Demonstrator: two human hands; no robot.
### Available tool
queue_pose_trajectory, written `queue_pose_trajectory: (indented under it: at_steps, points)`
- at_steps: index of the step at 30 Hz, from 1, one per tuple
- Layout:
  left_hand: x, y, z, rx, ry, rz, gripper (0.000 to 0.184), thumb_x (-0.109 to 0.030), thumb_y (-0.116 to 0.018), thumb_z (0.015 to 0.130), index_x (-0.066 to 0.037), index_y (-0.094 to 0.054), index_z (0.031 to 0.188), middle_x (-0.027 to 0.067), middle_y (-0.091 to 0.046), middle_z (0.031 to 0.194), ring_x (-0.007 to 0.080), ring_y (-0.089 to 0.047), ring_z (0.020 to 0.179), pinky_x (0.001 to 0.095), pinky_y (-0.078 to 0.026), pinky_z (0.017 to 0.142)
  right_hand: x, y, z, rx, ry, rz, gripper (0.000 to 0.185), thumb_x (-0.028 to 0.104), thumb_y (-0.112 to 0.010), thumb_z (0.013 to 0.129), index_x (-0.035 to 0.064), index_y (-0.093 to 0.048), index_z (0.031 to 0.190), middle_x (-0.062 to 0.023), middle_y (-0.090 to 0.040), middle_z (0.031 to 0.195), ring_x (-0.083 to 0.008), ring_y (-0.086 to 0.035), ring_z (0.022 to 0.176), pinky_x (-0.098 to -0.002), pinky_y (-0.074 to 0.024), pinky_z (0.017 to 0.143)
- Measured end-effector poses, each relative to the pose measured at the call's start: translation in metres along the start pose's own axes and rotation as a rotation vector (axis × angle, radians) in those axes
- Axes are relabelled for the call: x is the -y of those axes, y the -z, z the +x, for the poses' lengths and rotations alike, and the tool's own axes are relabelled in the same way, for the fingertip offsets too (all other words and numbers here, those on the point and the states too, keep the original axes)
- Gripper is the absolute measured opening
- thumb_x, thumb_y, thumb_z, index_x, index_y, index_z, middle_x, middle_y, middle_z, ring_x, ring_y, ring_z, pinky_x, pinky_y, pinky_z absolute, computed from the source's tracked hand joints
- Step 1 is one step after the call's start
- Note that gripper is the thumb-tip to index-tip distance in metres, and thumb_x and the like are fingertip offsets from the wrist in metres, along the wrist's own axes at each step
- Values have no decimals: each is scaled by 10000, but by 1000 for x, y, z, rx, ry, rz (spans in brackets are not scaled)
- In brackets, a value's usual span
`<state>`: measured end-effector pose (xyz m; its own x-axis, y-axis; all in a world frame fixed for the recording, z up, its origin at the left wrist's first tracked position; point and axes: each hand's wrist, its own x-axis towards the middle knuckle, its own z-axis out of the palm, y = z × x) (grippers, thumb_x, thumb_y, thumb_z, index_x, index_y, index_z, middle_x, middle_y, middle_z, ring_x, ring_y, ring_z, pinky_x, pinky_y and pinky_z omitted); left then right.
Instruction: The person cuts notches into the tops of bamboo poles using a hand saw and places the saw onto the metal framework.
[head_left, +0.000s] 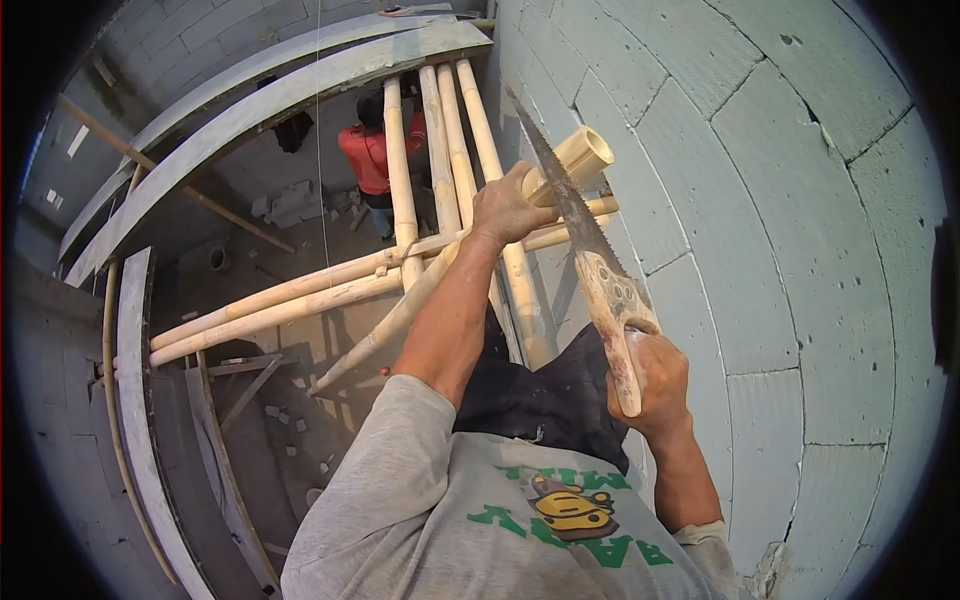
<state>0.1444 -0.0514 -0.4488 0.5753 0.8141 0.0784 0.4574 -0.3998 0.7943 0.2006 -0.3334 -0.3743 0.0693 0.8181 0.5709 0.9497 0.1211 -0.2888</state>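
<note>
My left hand (508, 205) is wrapped round a bamboo pole (582, 152) close to its cut, hollow end. The pole slants down to the left under my forearm. In my right hand (648, 385) is the worn wooden handle of a hand saw (566, 190). Its toothed blade points up and away, crossing in front of the bamboo just beyond my left hand. Whether the teeth touch the bamboo I cannot tell. Below my hands, several more bamboo poles (455, 150) run away from me and cross two horizontal bamboo poles (290, 318).
A grey block wall (740, 250) rises close on my right. Long planks (270, 100) span the far side, and another plank (140, 400) stands at left. On the floor far below, a person in a red top (368, 160) is beside the poles. Rubble (292, 203) lies near them.
</note>
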Motion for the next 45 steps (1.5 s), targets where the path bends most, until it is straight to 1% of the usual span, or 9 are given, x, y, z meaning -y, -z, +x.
queue_pose_trajectory:
  at_steps: [3,7,8,14,21,26,33,40,45]
  points:
    - [-2,1,-4,2,0,7,776,-580,-837,642,-125,-622,1234,209,-740,1003,377,-715,992,442,-529,913,8,14,-30,63,-41,16,276,-42,-622,668,-36,-695,934,-182,-681,837,-386,-705,768,-441,-586,748]
    - [21,-18,10,-64,-57,62,811,-570,-818,615,-111,-619,1253,212,-731,1073,348,-705,1030,433,-512,949,-17,-37,67,25,-28,-6,205,4,-683,680,5,-574,854,-173,-592,710,-404,-604,633,-465,-503,577]
    - [7,2,8,135,-78,-9,878,-601,-816,622,-113,-601,1319,224,-722,1109,355,-695,1062,430,-504,975,-6,-40,86,44,-47,-15,176,8,-677,688,23,-556,815,-182,-599,719,-408,-610,647,-457,-514,593]
    - [0,1,-5,58,27,-24,824,-579,-818,619,-147,-619,1291,205,-730,1081,357,-695,1048,434,-507,952,-1,11,-20,1,22,5,127,71,-699,748,47,-575,759,-146,-596,670,-380,-619,619,-452,-528,625]
    - [9,1,14,35,-9,77,814,-612,-790,665,-168,-599,1319,193,-730,1086,351,-692,1062,435,-502,951,-15,-44,86,35,-28,-31,135,89,-684,776,45,-558,752,-146,-601,697,-389,-620,655,-470,-512,609]
    - [1,5,0,61,21,-30,744,-600,-807,630,-154,-637,1201,179,-735,1056,353,-699,1025,428,-509,920,2,12,-21,23,-2,-2,114,-15,-647,693,18,-565,766,-156,-555,670,-402,-599,636,-461,-526,615]
    - [14,-4,14,86,-35,25,812,-601,-809,663,-153,-612,1311,194,-726,1124,355,-684,1092,423,-508,964,-14,-43,76,16,-28,-11,134,7,-679,690,19,-569,766,-158,-549,668,-405,-589,628,-464,-499,586]
    - [-3,3,-3,25,29,-55,713,-514,-814,614,-152,-645,1205,162,-739,1044,347,-698,1024,412,-515,949,14,23,-38,0,-50,83,109,44,-710,731,40,-601,725,-116,-568,646,-341,-615,576,-456,-537,625]
    - [3,-2,3,27,-17,61,749,-582,-830,610,-155,-640,1195,173,-736,1062,347,-695,1041,428,-515,937,-14,-35,73,76,-41,-16,144,-13,-657,664,31,-600,789,-135,-589,678,-363,-627,634,-457,-546,644]
